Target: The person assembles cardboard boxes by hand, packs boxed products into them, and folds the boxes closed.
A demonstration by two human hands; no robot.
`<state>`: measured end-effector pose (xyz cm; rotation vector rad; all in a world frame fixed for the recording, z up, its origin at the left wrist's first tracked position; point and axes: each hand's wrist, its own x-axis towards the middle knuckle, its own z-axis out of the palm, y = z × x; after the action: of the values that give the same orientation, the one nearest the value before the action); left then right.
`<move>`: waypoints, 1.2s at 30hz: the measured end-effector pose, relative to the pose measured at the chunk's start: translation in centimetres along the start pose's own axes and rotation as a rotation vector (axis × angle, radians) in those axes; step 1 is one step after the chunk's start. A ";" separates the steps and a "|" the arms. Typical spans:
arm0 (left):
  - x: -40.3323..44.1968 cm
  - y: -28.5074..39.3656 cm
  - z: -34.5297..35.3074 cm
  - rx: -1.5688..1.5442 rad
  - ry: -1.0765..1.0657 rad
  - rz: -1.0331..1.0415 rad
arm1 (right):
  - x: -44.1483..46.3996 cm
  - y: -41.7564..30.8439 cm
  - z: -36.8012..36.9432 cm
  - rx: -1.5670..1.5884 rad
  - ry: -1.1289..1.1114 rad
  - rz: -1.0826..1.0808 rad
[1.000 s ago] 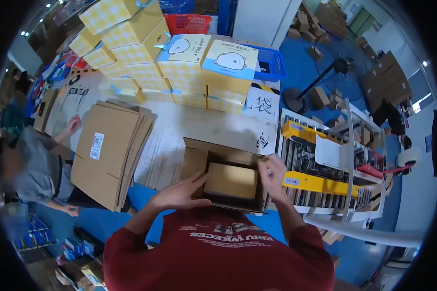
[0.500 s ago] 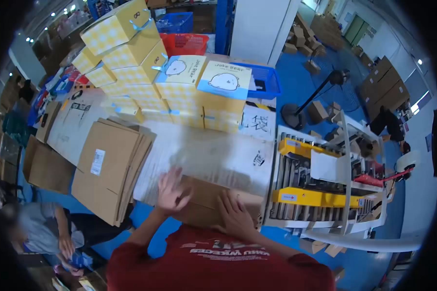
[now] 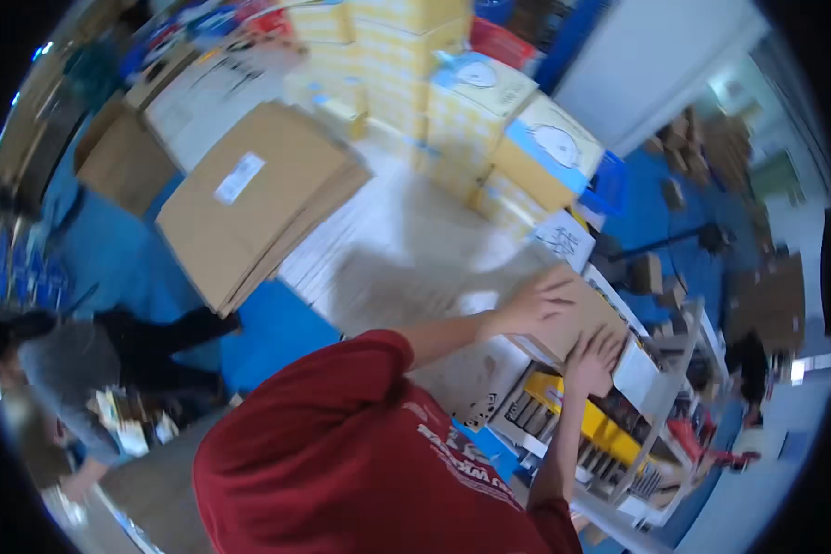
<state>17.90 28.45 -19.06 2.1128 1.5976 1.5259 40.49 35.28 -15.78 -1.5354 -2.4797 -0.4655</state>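
A closed brown cardboard box (image 3: 559,323) sits at the right end of the white table, by the roller conveyor (image 3: 609,434). My left hand (image 3: 537,303) lies on its upper left part with the fingers spread. Against the box's lower right side rests my right hand (image 3: 593,362), its fingers apart and slightly blurred. Both hands touch the box without wrapping round it. Its underside is hidden.
Flat cardboard sheets (image 3: 249,198) are stacked at the table's left. Yellow checked boxes (image 3: 397,83) stand at the back, near a blue basket (image 3: 607,183). Another person (image 3: 69,369) bends at the lower left. A white frame (image 3: 679,379) spans the conveyor.
The box was open, then its flaps were folded down. It has now moved right, to the conveyor, with both my hands on it. The view has turned.
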 end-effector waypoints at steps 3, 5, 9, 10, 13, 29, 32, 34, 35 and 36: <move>-2.6 3.6 -5.8 -0.253 -0.067 -0.099 | 2.5 -9.4 -5.8 0.694 0.105 -0.028; -9.4 2.8 -14.1 0.255 -0.071 -0.163 | 4.2 -17.9 -8.1 1.104 0.052 -0.126; -25.9 3.6 -34.5 0.960 0.576 -0.938 | 7.4 -40.7 -8.9 1.482 -0.625 -0.450; -30.1 4.1 -38.8 1.257 0.737 -1.010 | 8.4 -47.6 -5.9 1.454 -0.240 -0.700; -42.6 1.7 -43.9 0.980 1.262 -1.580 | 8.3 -57.2 -6.7 1.437 -0.427 -0.697; -20.4 24.6 -49.1 0.187 0.026 -1.001 | 3.1 -26.9 -23.8 1.746 0.760 -0.307; -16.4 21.4 -48.8 0.118 -0.114 -0.860 | 0.9 -19.1 -26.2 1.639 0.659 -0.237; -13.0 19.9 -47.3 -0.162 -0.126 -0.988 | 0.2 -15.4 -27.9 1.593 0.621 -0.205; -11.9 19.5 -45.8 -0.312 -0.124 -1.059 | 0.0 -13.6 -28.9 1.632 0.467 -0.242; -11.6 18.8 -44.2 -0.328 -0.139 -1.058 | -0.5 -12.0 -29.6 1.669 0.306 -0.267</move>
<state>-1.26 -9.31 6.43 0.8736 1.7713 1.0924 29.80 19.23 9.71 -0.3556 -1.6897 1.0271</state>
